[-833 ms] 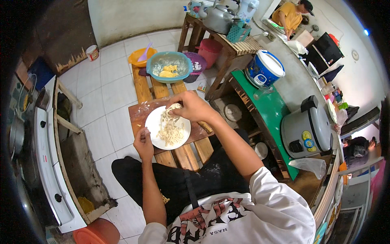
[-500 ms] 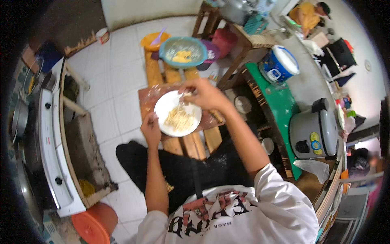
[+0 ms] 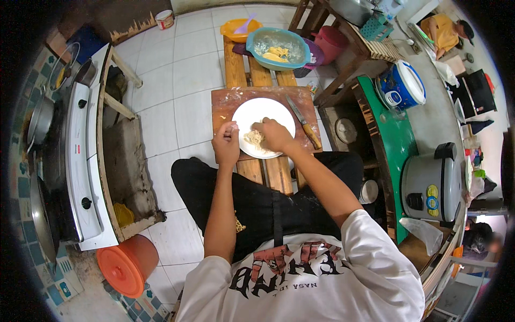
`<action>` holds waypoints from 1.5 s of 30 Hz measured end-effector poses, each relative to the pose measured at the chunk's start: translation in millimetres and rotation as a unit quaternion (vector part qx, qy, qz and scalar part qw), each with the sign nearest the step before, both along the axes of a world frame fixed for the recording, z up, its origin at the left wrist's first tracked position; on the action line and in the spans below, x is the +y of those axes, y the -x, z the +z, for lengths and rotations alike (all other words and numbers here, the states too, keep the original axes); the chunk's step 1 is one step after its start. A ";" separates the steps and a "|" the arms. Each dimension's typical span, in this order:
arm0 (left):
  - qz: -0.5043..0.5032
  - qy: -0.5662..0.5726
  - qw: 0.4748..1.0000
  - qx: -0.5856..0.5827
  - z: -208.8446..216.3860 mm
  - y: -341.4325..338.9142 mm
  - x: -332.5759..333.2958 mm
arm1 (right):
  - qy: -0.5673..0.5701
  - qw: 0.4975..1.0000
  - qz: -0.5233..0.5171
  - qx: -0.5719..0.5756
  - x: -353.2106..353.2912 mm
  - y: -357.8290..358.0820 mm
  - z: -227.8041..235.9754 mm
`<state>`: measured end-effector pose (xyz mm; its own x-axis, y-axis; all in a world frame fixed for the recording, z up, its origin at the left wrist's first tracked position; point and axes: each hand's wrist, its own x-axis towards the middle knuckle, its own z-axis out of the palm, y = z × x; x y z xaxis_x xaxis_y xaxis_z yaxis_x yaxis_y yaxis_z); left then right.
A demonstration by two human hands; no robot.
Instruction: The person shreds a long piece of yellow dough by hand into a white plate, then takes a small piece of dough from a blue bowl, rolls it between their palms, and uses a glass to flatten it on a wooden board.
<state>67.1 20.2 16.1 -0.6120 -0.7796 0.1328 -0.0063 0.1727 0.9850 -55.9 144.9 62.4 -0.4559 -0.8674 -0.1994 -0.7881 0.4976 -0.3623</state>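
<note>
So the right hand [image 3: 273, 135] is bending over the white plate [image 3: 268, 110], its fingers curling into a little heap of pale strands [image 3: 255, 140]. That heap is sitting on the plate, left of the middle and toward the near side. The fingertips are partly hiding in it, so I honestly can't tell how tight that grip is.

The left hand [image 3: 226, 145] is hovering around the plate's left edge with its grip narrow, thumb and fingertips bunching together. Whether it's catching the rim, I can't say from this angle.

The plate is resting on a floury brown board [image 3: 225, 102], and a knife [image 3: 303, 122] is lying on the board's right side, handle pointing toward the person. All that is sitting on a slatted wooden desk [image 3: 236, 72]. At its far end a light blue bowl [image 3: 255, 45] is holding yellow lumps [image 3: 276, 53], and just beside it an orange bowl [image 3: 228, 29] is carrying a purple spoon [image 3: 245, 24].

Over on the right, a green desk [image 3: 394, 134] is holding a blue-and-white cooker [image 3: 405, 88] and a big grey cooker [image 3: 429, 182]. A white stove [image 3: 78, 188] is standing on the left.
</note>
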 end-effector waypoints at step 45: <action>-0.021 0.009 0.999 0.029 -11.9 4.2 -2.1 | 0.110 0.990 -0.078 -0.048 17.8 14.4 1.7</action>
